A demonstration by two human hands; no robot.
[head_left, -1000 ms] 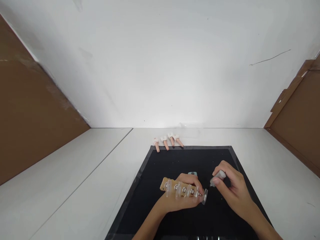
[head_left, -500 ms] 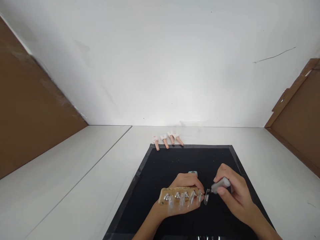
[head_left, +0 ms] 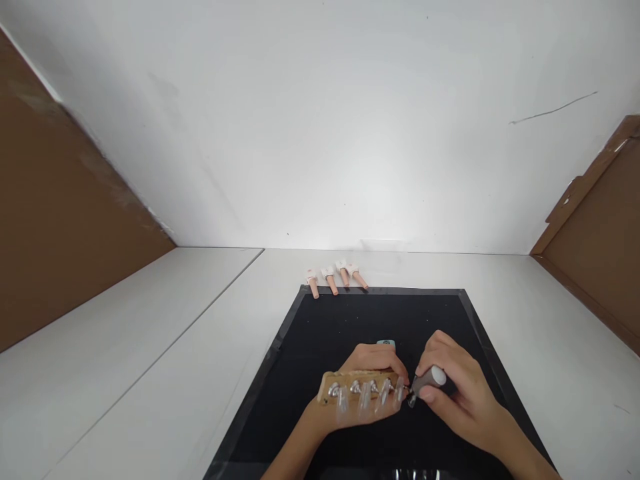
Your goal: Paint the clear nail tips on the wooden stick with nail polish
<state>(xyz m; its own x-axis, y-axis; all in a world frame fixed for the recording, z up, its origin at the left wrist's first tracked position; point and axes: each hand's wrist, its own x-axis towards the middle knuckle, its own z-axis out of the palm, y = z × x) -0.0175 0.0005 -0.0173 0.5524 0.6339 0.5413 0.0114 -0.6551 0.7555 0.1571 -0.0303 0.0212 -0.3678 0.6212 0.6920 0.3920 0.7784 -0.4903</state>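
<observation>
My left hand is closed around a narrow wooden strip. Metal studs along the strip carry several clear nail tips, which jut toward me. At the strip's right end my right hand pinches a grey, brush-like applicator with a pale round end. Its working end meets or nearly meets the rightmost clear nail tip; the exact contact is hidden by the handle. Just beyond my left fingers a small teal object shows, partly covered.
A black mat with taped edges lies on the white table. Several pink tapered pieces with white ends rest at its far edge. Clear shiny pieces show at the bottom. Brown panels flank the white back wall.
My right hand has moved slightly left, bringing the applicator to the rightmost nail tip and turning its pale end more toward the camera. My left hand and the strip stay nearly still.
</observation>
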